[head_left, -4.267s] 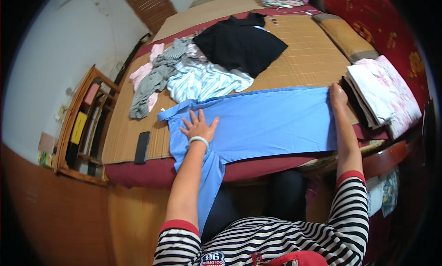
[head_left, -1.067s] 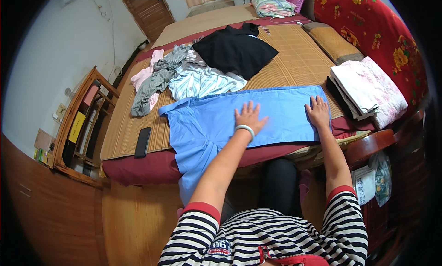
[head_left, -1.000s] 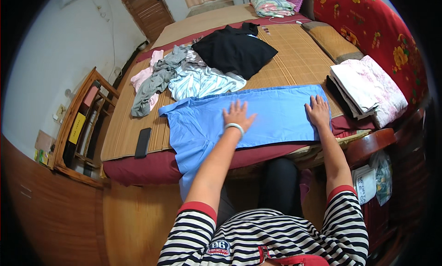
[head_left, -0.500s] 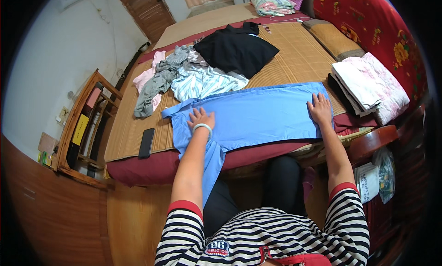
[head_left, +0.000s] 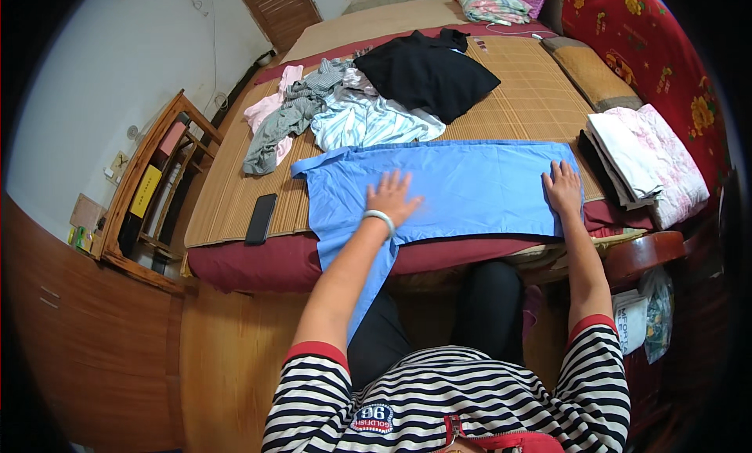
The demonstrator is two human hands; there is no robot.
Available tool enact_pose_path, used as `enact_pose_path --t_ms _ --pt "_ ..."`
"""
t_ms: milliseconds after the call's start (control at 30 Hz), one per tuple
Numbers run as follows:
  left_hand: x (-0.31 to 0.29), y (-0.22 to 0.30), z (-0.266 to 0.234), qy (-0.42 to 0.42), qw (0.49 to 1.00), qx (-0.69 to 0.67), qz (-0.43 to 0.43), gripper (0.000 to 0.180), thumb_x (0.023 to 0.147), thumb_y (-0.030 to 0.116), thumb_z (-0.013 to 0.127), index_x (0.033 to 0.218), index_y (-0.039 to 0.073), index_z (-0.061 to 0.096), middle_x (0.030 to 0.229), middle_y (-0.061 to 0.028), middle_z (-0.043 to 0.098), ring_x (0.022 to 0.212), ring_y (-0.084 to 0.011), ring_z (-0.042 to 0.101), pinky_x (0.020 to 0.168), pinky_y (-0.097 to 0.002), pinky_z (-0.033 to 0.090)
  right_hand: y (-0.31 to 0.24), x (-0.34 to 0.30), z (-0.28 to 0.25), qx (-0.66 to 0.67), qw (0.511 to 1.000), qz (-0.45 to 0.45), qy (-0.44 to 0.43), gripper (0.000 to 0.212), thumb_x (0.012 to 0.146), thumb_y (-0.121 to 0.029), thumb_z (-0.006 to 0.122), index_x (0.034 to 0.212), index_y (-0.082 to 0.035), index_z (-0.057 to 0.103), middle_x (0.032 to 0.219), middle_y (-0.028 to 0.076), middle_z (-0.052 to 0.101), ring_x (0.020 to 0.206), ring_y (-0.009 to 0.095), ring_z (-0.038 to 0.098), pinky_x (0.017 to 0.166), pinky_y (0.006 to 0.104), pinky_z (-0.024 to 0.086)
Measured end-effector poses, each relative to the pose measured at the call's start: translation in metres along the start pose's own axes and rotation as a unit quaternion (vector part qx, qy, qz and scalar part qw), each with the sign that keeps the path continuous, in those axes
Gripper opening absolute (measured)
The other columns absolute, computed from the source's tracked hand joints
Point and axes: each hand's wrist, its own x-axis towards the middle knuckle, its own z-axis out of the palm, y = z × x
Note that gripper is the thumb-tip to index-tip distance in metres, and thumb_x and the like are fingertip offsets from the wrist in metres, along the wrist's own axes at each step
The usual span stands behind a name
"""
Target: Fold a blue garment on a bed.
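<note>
A blue cloth garment [head_left: 478, 190] lies spread along the near edge of the bed, with a strap-like strip at its left end and a loose part hanging over the edge toward my legs. My left hand [head_left: 394, 200], a pale bangle on its wrist, rests on the garment's left half with fingers spread. At the garment's right end, my right hand [head_left: 563, 188] lies flat, fingers stretched out. Neither hand grips anything. Just beyond the garment sit a crumpled white-and-blue striped cloth [head_left: 368, 120] and a black garment [head_left: 427, 73].
Grey clothing [head_left: 291, 122] and pink clothing [head_left: 270, 106] lie at the left on the woven mat [head_left: 540, 88]. A black phone [head_left: 261, 219] is near the front left edge. Folded white clothes [head_left: 624, 155] are stacked at the right. A wooden rack [head_left: 188, 112] stands left of the bed.
My left hand has slid to the right across the blue garment. My right hand stays at its right end. The whole view has shifted slightly.
</note>
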Motion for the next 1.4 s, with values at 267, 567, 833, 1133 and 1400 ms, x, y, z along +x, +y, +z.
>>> enact_pose_path --t_ms 267,567,833,1133,1400 --pt "-0.013 -0.118 -0.003 0.011 0.984 0.014 -0.178 0.077 0.098 0.061 0.033 0.159 0.017 0.017 0.166 -0.0095 0.009 0.153 -0.0302 0.007 0.121 -0.0537 0.008 0.001 -0.003 -0.003 0.007 1.0 0.006 0.001 0.059 0.095 -0.047 0.051 0.141 -0.009 0.052 0.148 0.02 0.046 0.14 0.034 0.039 0.118 0.0462 0.025" --pt "-0.009 0.027 -0.012 0.001 0.999 0.044 0.001 0.075 0.097 0.062 0.037 0.157 0.019 0.025 0.164 -0.011 0.02 0.15 -0.0394 0.014 0.116 -0.0647 0.016 -0.006 0.002 -0.006 -0.003 1.0 0.002 0.001 0.06 0.095 -0.047 0.051 0.141 -0.009 0.051 0.147 0.02 0.047 0.14 0.034 0.04 0.117 0.0464 0.027" --pt "0.005 0.098 0.0 -0.021 0.985 0.013 0.173 0.075 0.096 0.064 0.037 0.156 0.02 0.028 0.164 -0.0103 0.02 0.151 -0.0329 0.016 0.119 -0.0582 0.013 -0.007 0.0 -0.004 0.0 1.0 0.001 0.003 0.058 0.094 -0.046 0.053 0.139 -0.009 0.053 0.146 0.02 0.048 0.138 0.034 0.042 0.116 0.0465 0.029" --pt "0.043 -0.014 -0.004 0.011 0.999 0.027 -0.026 0.076 0.096 0.065 0.036 0.158 0.022 0.024 0.166 -0.0074 0.014 0.153 -0.0294 0.013 0.12 -0.0549 0.011 -0.006 -0.002 -0.005 0.009 1.0 0.005 0.006 0.059 0.094 -0.047 0.053 0.139 -0.009 0.053 0.147 0.019 0.047 0.139 0.034 0.041 0.116 0.0455 0.028" --pt "0.022 -0.067 -0.003 0.049 0.985 0.008 -0.166 0.074 0.099 0.061 0.03 0.159 0.018 0.02 0.167 -0.0069 0.01 0.153 -0.0287 0.01 0.121 -0.0538 0.008 -0.007 0.0 -0.005 0.004 1.0 0.002 0.005 0.059 0.094 -0.047 0.053 0.139 -0.009 0.053 0.147 0.019 0.047 0.137 0.033 0.042 0.116 0.0456 0.029"
